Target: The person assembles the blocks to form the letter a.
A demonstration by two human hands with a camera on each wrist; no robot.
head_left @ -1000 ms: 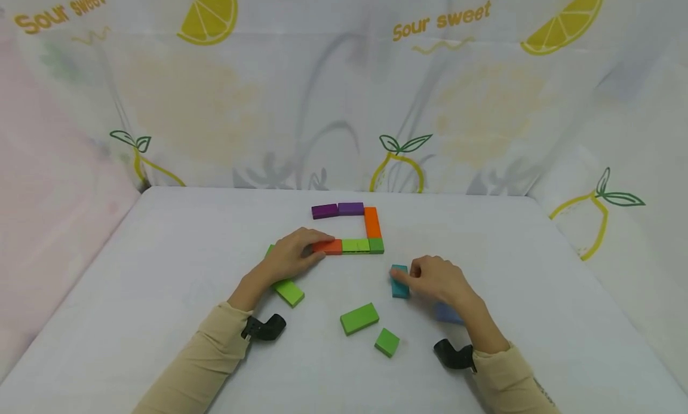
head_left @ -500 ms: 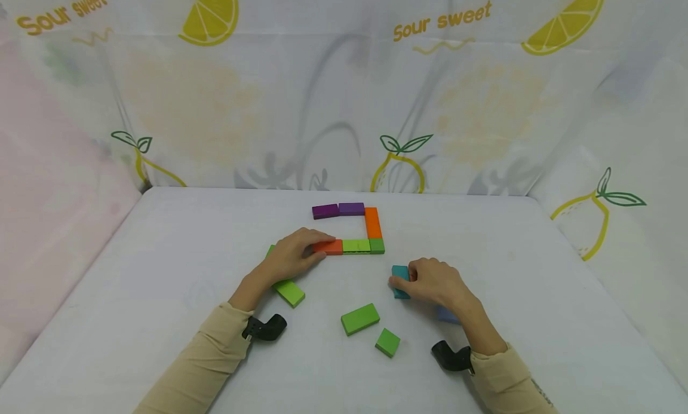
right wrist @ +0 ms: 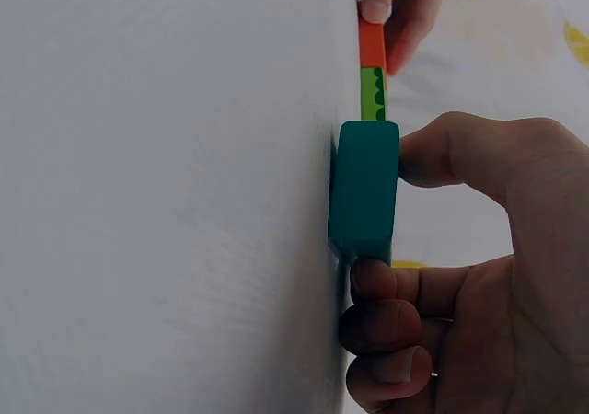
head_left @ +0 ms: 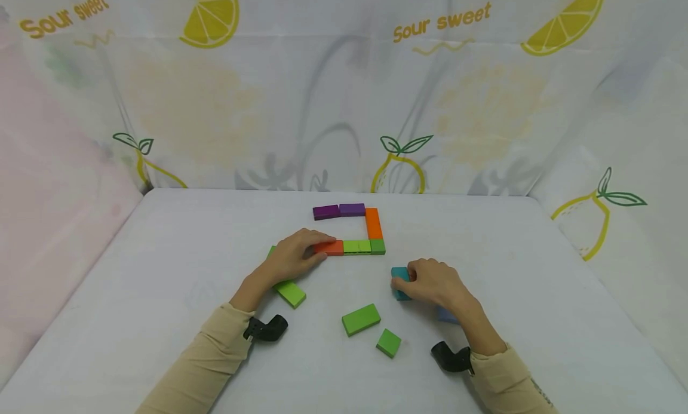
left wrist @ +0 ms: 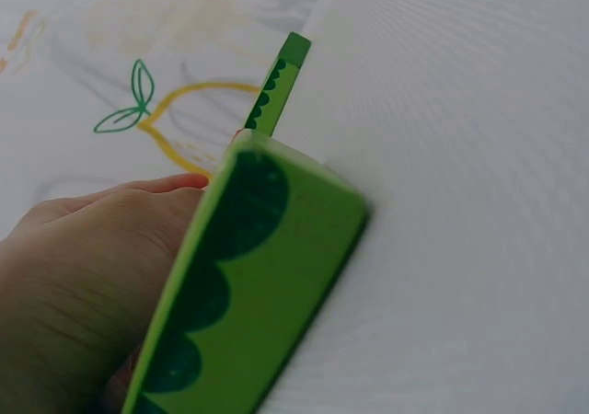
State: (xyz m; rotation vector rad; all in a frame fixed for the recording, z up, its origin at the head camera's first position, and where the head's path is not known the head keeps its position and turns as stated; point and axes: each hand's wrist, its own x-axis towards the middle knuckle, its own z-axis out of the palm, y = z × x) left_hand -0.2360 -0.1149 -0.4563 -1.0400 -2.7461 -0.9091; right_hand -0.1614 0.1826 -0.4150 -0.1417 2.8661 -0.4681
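Note:
My left hand (head_left: 292, 255) pinches a red-orange block (head_left: 332, 248) between thumb and fingers. That block is the left end of a row with a light green block (head_left: 357, 247) and a small green block (head_left: 378, 247). From there an orange block (head_left: 373, 224) runs back toward a violet block (head_left: 352, 209) and a dark purple block (head_left: 326, 212). Nearer the front, my right hand (head_left: 438, 282) grips a teal block (right wrist: 366, 189), its thumb and curled fingers at the sides. Part of the teal block is hidden by the fingers in the head view.
A light green block (head_left: 291, 293) with dark scalloped edging lies beside my left wrist, and another green piece (head_left: 271, 250) peeks out behind that hand. A green block (head_left: 361, 319) and a green cube (head_left: 389, 343) lie front centre. My right wrist partly covers a blue block (head_left: 448, 315).
My right fingers have drawn in around the teal block, covering more of its right side. The left hand has kept its place on the red-orange block.

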